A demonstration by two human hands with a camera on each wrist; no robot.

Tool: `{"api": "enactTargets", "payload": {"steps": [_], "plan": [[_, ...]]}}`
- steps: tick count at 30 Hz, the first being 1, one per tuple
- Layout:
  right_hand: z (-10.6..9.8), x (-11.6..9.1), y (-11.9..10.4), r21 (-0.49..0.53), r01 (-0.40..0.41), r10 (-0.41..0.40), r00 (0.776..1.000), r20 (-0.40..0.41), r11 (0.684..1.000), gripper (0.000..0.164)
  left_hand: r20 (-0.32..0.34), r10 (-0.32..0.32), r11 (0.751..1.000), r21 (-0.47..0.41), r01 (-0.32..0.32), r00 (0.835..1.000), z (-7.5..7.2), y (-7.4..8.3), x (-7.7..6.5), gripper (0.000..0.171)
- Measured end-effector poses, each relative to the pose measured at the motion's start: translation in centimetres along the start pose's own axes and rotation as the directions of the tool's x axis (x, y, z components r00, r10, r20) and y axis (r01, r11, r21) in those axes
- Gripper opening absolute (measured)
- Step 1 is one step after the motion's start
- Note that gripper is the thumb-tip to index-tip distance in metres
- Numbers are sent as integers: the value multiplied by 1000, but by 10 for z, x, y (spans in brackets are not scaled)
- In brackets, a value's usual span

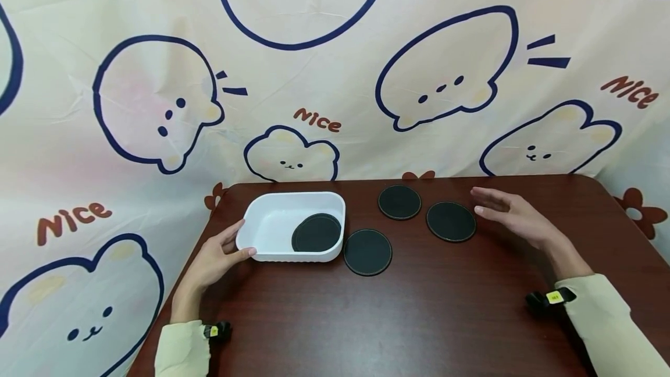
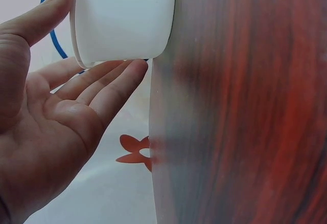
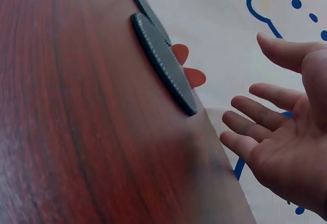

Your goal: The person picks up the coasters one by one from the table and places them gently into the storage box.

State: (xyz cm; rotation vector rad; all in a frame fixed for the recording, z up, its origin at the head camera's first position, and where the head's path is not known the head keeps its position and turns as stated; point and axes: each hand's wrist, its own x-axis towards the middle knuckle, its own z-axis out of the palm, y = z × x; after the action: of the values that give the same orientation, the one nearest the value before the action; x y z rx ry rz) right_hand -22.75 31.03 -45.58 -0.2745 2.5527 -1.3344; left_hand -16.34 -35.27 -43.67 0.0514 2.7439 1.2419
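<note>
While my left hand point(image 1: 211, 260) pinches the white tray point(image 1: 269, 226) at centre-left of the head view, one black disc point(image 1: 316, 233) is in, three discs point(image 1: 368, 252) are out on the surface point(image 1: 398, 319), my right hand point(image 1: 515, 214) empty, fingers extended; the left wrist view hides the tray's inside; the right wrist view shows only two discs.

Brn tbl point(image 1: 419, 319) w/ tray point(image 1: 272, 226), 3 discs point(image 1: 368, 252)

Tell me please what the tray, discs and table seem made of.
Tray: probably plastic, smooth white, with rounded corners. Discs: perhaps leather or imitation, matte black; pale stitch-like dots line the edge. Table: likely wood or laminate, slightly glossy, with dark grain streaks.
</note>
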Motion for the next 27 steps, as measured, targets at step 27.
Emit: {"api": "enactTargets", "payload": {"steps": [27], "plan": [[30, 25, -2, -335, 158, -154, 987, 40, 929, 79, -7, 5, 1000, -12, -5, 1000, 1, -3, 1, 91]]}}
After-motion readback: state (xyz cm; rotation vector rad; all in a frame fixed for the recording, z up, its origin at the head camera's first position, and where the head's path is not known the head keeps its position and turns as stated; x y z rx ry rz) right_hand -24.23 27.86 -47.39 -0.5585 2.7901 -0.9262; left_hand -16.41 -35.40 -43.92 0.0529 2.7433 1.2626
